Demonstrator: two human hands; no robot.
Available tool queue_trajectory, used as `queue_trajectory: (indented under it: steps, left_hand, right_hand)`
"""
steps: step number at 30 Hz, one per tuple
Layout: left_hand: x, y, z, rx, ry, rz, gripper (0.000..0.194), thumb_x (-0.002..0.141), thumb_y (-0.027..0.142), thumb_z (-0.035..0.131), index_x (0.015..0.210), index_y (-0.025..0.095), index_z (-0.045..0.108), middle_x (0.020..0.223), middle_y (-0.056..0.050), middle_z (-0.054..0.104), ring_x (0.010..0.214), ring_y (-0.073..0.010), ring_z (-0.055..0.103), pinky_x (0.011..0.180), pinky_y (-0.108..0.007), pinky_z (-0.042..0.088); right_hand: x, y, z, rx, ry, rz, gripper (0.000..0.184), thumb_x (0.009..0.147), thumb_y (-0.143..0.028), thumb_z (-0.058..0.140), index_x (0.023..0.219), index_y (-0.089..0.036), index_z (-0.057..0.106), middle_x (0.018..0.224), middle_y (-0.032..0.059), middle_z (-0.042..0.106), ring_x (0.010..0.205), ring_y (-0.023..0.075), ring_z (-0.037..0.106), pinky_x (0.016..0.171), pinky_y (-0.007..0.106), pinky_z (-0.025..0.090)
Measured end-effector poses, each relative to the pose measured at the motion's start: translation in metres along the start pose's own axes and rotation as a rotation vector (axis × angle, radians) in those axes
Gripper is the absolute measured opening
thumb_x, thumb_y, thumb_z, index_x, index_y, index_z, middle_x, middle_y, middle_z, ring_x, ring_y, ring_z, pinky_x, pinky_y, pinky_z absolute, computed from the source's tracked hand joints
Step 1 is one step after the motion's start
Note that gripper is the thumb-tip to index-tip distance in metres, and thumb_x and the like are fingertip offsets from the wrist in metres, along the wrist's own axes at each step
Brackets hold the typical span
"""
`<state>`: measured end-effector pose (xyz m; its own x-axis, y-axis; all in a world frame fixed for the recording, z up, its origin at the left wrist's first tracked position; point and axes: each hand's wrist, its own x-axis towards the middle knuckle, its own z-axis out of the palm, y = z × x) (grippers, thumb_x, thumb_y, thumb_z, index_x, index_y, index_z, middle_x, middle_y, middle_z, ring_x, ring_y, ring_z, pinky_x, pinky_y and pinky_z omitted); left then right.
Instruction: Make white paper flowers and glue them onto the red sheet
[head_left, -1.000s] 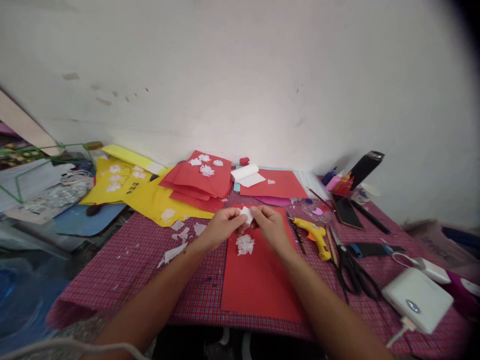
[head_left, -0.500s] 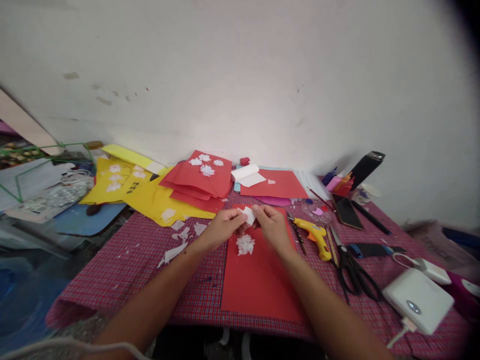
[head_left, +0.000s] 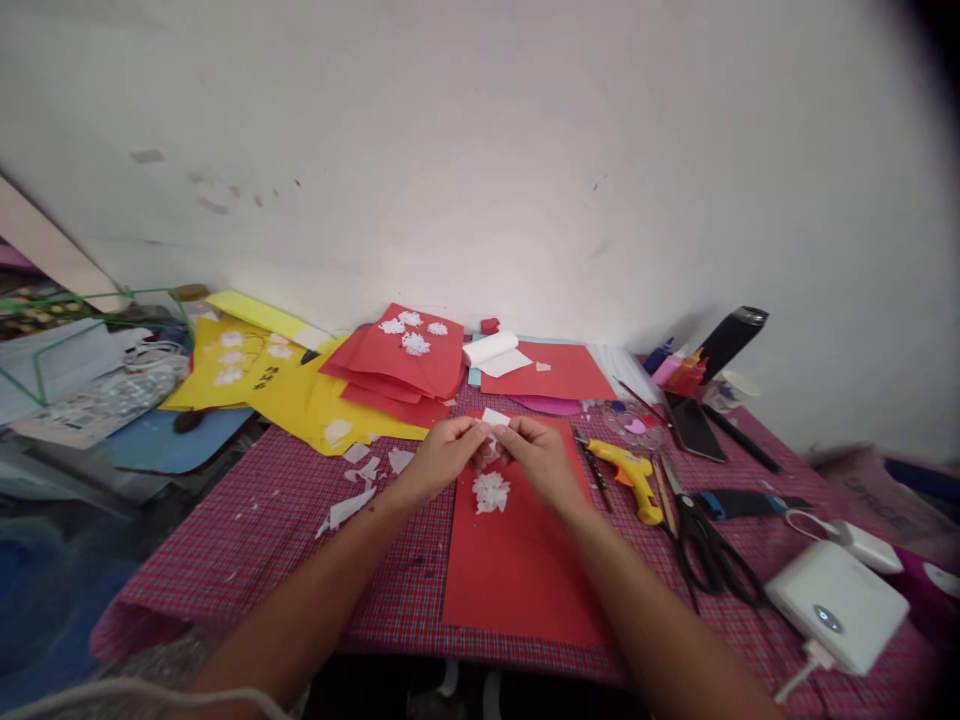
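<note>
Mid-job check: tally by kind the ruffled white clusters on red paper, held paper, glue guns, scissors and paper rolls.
White cluster on the near red sheet: 1
White clusters on the red stack: 4
Held white paper (layers unclear): 1
Glue gun: 1
Scissors: 1
Paper roll: 1
Total: 9

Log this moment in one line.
left fingers: pinching white slip | right fingers: pinching same slip | beneath: red sheet, crumpled white paper on it

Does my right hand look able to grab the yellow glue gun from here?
Likely yes: the glue gun lies near the right hand, with just a thin dark stick between them, though that hand holds white paper and might need to let go.
</note>
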<state>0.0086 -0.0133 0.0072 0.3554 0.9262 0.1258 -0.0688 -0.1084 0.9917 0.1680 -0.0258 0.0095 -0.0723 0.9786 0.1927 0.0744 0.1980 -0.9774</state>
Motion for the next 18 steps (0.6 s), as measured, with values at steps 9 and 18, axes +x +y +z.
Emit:
queue_trajectory:
  steps: [9, 18]
  left_hand:
    - [0.0, 0.0041, -0.0002, -0.024, 0.054, 0.03, 0.026, 0.085, 0.037, 0.058, 0.073, 0.014, 0.058, 0.063, 0.001, 0.061, 0.056, -0.0093, 0.055, 0.055, -0.021, 0.044]
    - [0.0017, -0.0016, -0.0008, -0.173, 0.077, -0.038, 0.036, 0.085, 0.049, 0.055, 0.078, 0.014, 0.058, 0.071, -0.003, 0.063, 0.054, -0.0112, 0.057, 0.052, -0.024, 0.046]
  right_hand:
    - [-0.0002, 0.0012, 0.0, -0.025, -0.018, -0.018, 0.035, 0.087, -0.046, 0.056, 0.066, -0.018, 0.058, 0.06, -0.0007, 0.057, 0.053, 0.0118, 0.048, 0.052, 0.024, 0.038]
    - [0.0005, -0.0014, 0.0005, 0.048, -0.01, 0.023, 0.037, 0.086, -0.049, 0.055, 0.065, -0.018, 0.058, 0.058, -0.0004, 0.056, 0.051, 0.0118, 0.049, 0.052, 0.024, 0.039]
